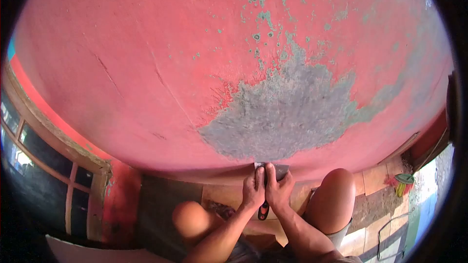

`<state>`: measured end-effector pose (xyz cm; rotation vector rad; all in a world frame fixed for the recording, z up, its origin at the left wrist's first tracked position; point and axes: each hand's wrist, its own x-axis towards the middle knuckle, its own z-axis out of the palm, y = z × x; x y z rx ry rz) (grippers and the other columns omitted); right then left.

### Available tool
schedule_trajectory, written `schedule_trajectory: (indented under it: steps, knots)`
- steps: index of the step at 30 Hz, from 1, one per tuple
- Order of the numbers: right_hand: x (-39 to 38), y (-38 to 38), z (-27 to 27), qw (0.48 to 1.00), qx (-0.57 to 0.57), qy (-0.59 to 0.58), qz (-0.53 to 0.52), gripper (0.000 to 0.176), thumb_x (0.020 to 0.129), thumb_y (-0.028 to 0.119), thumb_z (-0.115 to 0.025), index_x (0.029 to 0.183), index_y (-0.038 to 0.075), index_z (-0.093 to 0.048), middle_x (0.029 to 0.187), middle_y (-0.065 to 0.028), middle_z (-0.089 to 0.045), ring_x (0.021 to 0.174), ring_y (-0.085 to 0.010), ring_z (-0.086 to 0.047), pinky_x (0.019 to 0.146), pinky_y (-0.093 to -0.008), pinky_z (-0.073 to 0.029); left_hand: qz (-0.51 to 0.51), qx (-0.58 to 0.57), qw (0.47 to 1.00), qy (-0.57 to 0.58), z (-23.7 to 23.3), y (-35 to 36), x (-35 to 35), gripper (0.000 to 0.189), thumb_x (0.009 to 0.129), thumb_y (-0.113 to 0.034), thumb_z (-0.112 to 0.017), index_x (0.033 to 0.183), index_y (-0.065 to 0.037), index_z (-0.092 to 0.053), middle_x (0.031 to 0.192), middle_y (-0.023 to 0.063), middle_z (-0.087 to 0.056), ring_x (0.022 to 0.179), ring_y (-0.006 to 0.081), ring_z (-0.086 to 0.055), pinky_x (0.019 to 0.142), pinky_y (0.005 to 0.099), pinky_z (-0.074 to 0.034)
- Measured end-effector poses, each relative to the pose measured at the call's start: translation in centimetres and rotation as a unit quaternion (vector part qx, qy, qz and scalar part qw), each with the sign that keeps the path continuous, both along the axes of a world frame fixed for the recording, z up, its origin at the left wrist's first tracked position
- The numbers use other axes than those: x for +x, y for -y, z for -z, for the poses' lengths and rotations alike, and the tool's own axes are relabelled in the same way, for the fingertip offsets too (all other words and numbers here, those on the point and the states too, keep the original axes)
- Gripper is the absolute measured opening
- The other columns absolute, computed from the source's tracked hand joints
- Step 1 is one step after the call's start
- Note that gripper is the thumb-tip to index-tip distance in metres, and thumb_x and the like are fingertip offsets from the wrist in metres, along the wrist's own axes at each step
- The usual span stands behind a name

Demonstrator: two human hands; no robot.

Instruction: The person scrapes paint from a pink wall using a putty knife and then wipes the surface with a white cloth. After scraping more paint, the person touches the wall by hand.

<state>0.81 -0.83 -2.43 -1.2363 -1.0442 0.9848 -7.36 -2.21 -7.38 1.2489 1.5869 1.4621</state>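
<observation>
My left hand (pixel 253 187) and my right hand (pixel 279 187) are side by side, closed around a scraper with a wide metal blade (pixel 281 169). Both thumbs point up toward the blade. The end of its black and red handle (pixel 263 211) shows between my wrists, while the rest is hidden by my hands. The blade's edge is at the lower border of a bare grey patch (pixel 287 112) on the pink painted wall (pixel 131 34). Ragged paint edges surround the patch, and small greenish spots (pixel 264 18) show through the paint above it.
My bent knees (pixel 336 199) flank my arms. To the left is a wooden-framed window (pixel 53 160) beside a red post (pixel 119 199). A broom head (pixel 403 183) with coloured bristles lies at the right, near floor tiles (pixel 368 214).
</observation>
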Motion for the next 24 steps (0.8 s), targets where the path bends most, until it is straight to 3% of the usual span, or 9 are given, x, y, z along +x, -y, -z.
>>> schedule_trajectory:
  steps: [4,8,11,12,15,16,19,24]
  knots:
    - [-0.3,0.1,-0.8,0.999,0.027,-0.030,0.010,0.034,0.096,0.024,-0.068,0.084,-0.007,-0.066,0.070,-0.0072,-0.065,0.068,-0.0096,-0.055,0.060,-0.0322,-0.048,0.018,-0.007,1.000,-0.018,-2.4,0.3,-0.4,0.043,0.108,-0.034,-0.044,0.100,0.004,-0.063,0.079,0.0219,-0.063,0.074,0.0277,-0.064,0.068,0.0400,-0.049]
    - [-0.1,0.1,1.3,1.000,0.013,0.021,0.005,0.031,0.096,0.022,-0.069,0.083,-0.006,-0.065,0.070,-0.0048,-0.064,0.069,-0.0079,-0.053,0.060,-0.0304,-0.048,-0.012,0.018,1.000,-0.002,0.1,0.3,0.1,0.044,0.108,-0.034,-0.044,0.097,0.004,-0.064,0.077,0.0205,-0.064,0.072,0.0258,-0.064,0.067,0.0400,-0.049]
    - [-0.6,0.5,0.4,0.999,0.014,-0.040,0.014,0.031,0.096,0.022,-0.069,0.083,-0.006,-0.065,0.071,-0.0044,-0.065,0.069,-0.0079,-0.054,0.060,-0.0299,-0.047,-0.005,-0.009,1.000,0.020,-1.1,0.5,0.0,0.044,0.108,-0.034,-0.044,0.097,0.004,-0.064,0.078,0.0216,-0.064,0.074,0.0289,-0.066,0.068,0.0407,-0.049]
    - [-0.4,0.3,-0.1,0.999,0.024,-0.048,0.003,0.031,0.096,0.023,-0.069,0.084,-0.005,-0.065,0.073,-0.0037,-0.065,0.070,-0.0077,-0.054,0.060,-0.0296,-0.048,0.005,-0.001,1.000,0.016,-2.5,0.4,-0.1,0.045,0.108,-0.034,-0.043,0.098,0.004,-0.064,0.079,0.0219,-0.065,0.076,0.0285,-0.067,0.068,0.0410,-0.049]
    - [0.3,0.2,0.7,0.999,-0.030,0.000,-0.025,0.028,0.095,0.022,-0.072,0.093,-0.006,-0.070,0.081,-0.0104,-0.072,0.076,-0.0097,-0.061,0.070,-0.0290,-0.052,-0.012,0.021,1.000,-0.017,-0.7,0.3,-0.1,0.045,0.108,-0.035,-0.043,0.098,0.004,-0.064,0.078,0.0201,-0.065,0.076,0.0227,-0.065,0.068,0.0402,-0.049]
    - [-0.3,0.3,1.4,1.000,0.022,-0.012,0.005,0.028,0.095,0.022,-0.072,0.090,-0.005,-0.068,0.077,-0.0088,-0.070,0.073,-0.0093,-0.060,0.068,-0.0292,-0.051,-0.006,0.021,1.000,-0.022,-0.6,0.5,0.0,0.043,0.108,-0.034,-0.043,0.100,0.004,-0.064,0.080,0.0196,-0.066,0.078,0.0223,-0.065,0.069,0.0402,-0.049]
    - [-0.1,0.3,1.0,1.000,-0.017,-0.009,-0.010,0.028,0.095,0.022,-0.071,0.090,-0.005,-0.068,0.076,-0.0087,-0.070,0.072,-0.0098,-0.060,0.067,-0.0302,-0.051,0.002,-0.014,1.000,0.008,-1.3,0.7,-0.2,0.043,0.108,-0.033,-0.043,0.102,0.004,-0.064,0.082,0.0210,-0.066,0.079,0.0251,-0.067,0.069,0.0405,-0.049]
    - [-0.2,0.2,0.4,1.000,0.025,0.003,0.004,0.031,0.096,0.022,-0.069,0.082,-0.006,-0.065,0.070,-0.0040,-0.065,0.068,-0.0076,-0.053,0.059,-0.0305,-0.048,-0.004,0.015,1.000,0.004,-0.9,0.5,0.1,0.043,0.108,-0.034,-0.043,0.104,0.004,-0.064,0.082,0.0196,-0.066,0.078,0.0207,-0.064,0.069,0.0391,-0.049]
